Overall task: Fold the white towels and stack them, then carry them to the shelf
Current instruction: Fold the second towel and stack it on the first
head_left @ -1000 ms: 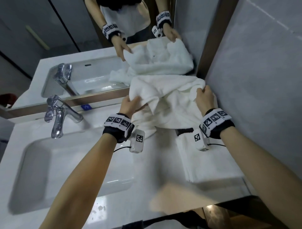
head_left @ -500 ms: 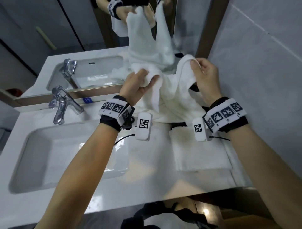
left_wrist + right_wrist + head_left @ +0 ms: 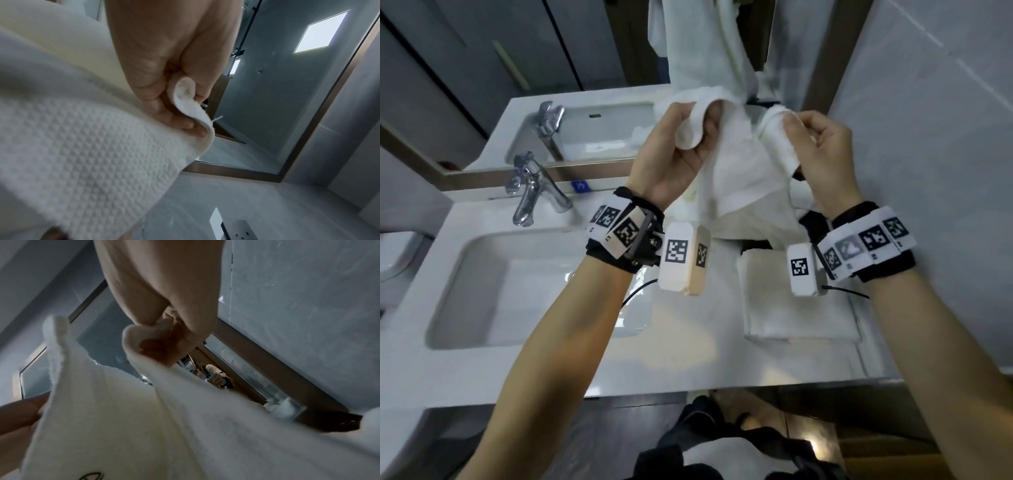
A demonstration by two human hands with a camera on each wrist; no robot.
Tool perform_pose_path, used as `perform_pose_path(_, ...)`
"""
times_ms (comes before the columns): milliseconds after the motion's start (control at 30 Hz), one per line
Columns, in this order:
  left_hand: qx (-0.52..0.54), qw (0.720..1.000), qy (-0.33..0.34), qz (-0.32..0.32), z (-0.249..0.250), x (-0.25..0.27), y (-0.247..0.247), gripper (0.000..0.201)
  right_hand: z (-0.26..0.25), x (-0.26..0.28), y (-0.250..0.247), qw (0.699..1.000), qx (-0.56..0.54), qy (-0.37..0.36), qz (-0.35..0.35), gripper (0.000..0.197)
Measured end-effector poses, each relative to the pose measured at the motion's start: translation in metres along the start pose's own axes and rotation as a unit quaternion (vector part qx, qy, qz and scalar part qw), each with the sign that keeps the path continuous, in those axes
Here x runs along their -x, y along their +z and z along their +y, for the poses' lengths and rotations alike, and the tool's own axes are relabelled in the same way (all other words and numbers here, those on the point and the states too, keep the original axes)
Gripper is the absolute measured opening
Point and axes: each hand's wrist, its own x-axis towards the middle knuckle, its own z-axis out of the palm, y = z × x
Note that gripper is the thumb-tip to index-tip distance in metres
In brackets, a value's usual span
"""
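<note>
A white waffle-weave towel hangs crumpled between my two hands above the right end of the counter. My left hand grips one edge of it, fingers curled round the cloth. My right hand pinches another edge a little to the right. The towel's lower part drapes onto the counter. A folded white towel lies flat on the counter below my right wrist.
A white sink basin with a chrome tap fills the counter's left half. A mirror runs along the back. A grey tiled wall stands close on the right. The counter's front edge is near my body.
Both hands have lifted the towel off the counter and drawn closer to me. The folded towel underneath now shows more fully.
</note>
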Motion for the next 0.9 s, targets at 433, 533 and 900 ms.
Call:
perform_pose_path(433,0.093,0.969,-0.089,0.211,-0.057,-0.018,-0.088,0.017,0.101,0.036,-0.001,0.957,0.109,0.213,-0.165,0.019)
perform_pose_path(533,0.084,0.970,-0.089,0.212,-0.060,-0.025,-0.094,0.020,0.111,0.040,0.009,0.955,0.170,0.184,-0.158,0.045)
perform_pose_path(900,-0.484,0.798,0.187,0.305,-0.047,-0.052,-0.108,0.067,0.106,0.026,0.012,0.976,0.119,0.152,-0.097,0.009)
